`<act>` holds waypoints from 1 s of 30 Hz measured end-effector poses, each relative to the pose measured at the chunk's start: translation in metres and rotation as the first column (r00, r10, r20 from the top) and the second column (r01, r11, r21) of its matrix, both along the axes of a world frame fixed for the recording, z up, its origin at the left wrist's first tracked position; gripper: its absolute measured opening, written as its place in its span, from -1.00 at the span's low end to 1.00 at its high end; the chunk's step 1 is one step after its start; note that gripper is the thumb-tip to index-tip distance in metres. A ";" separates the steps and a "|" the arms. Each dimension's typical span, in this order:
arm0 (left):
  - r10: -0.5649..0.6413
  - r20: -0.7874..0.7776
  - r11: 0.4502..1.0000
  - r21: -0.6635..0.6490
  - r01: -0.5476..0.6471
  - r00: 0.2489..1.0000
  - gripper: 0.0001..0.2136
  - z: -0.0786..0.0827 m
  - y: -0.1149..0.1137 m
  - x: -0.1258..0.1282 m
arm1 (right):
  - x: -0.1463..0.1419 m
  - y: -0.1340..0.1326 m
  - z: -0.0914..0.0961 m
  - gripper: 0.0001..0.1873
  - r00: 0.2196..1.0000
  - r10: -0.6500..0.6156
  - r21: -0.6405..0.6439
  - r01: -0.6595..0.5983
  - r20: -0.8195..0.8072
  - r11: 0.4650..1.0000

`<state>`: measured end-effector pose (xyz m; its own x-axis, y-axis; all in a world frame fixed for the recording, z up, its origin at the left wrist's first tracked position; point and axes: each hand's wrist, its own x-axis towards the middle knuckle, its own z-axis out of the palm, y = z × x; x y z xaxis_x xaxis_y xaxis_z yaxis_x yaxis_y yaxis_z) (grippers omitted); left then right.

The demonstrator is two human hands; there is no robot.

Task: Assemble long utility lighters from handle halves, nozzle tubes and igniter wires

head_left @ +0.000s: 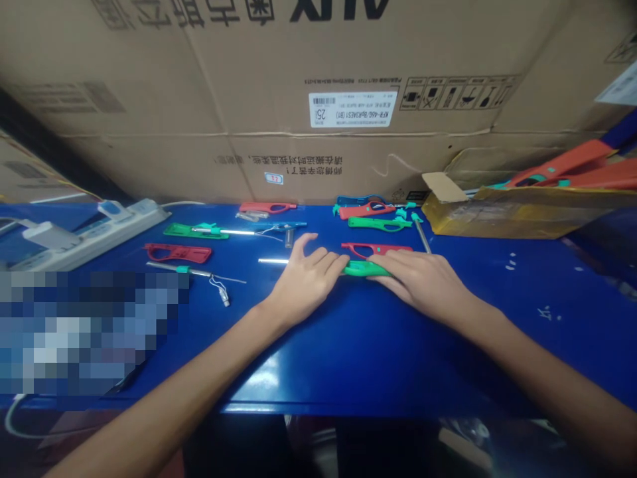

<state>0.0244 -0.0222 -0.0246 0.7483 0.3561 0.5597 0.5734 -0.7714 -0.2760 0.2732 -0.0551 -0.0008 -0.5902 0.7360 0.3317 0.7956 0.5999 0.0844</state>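
**Left hand (pixel 308 279) and right hand (pixel 423 282) on a green stick lighter (pixel 361 268)**

Both hands are clamped on the lighter's casing, the left toward the nozzle end, the right at the opposite end; the metal nozzle (pixel 273 261) projects leftward. The lighter lies crosswise over the blue counter (pixel 378 372), just nearer than a red casing (pixel 383 248). At right, an open cardboard box (pixel 497 224) holds orange-red casings (pixel 562 164).

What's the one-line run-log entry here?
left hand: holding green plastic handle, left end | right hand: holding its right end | slim silver metal rod: pokes out past left hand | red plastic shell: lying beyond handle
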 end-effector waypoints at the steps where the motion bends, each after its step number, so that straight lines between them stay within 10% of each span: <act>1: 0.002 -0.001 1.000 0.002 -0.002 1.000 -0.75 0.000 0.001 -0.001 | 0.000 0.000 0.000 -0.62 1.000 -0.004 -0.048 0.003 -0.020 0.999; 12: -0.057 -0.059 0.996 0.058 0.061 0.997 -0.72 0.003 -0.002 -0.001 | -0.005 0.000 0.003 -0.54 0.943 -0.119 -0.493 -0.052 -0.310 0.868; 14: -0.093 -0.046 0.992 0.083 0.097 0.995 -0.72 0.004 -0.006 0.002 | -0.007 -0.002 0.009 -0.60 0.903 -0.173 -0.651 -0.141 -0.394 0.746; 17: -0.128 0.012 0.983 0.135 0.125 0.992 -0.73 0.005 -0.013 0.007 | -0.007 -0.005 0.017 -0.60 0.839 -0.341 -0.875 -0.281 -0.423 0.394; 21: -0.171 0.087 0.974 0.164 0.155 0.982 -0.74 0.009 -0.018 0.007 | -0.008 -0.007 0.015 -0.55 0.715 -0.489 -0.837 -0.543 -0.500 0.062; 26: -0.231 0.130 0.971 0.087 0.221 0.964 -0.70 0.009 -0.018 0.004 | -0.014 -0.007 0.002 -0.55 0.640 -0.501 -0.717 -0.695 -0.583 -0.052; 30: -0.183 0.140 0.983 0.055 0.177 0.973 -0.66 0.011 -0.014 0.002 | -0.012 -0.005 0.005 -0.60 0.649 -0.461 -0.732 -0.681 -0.605 0.001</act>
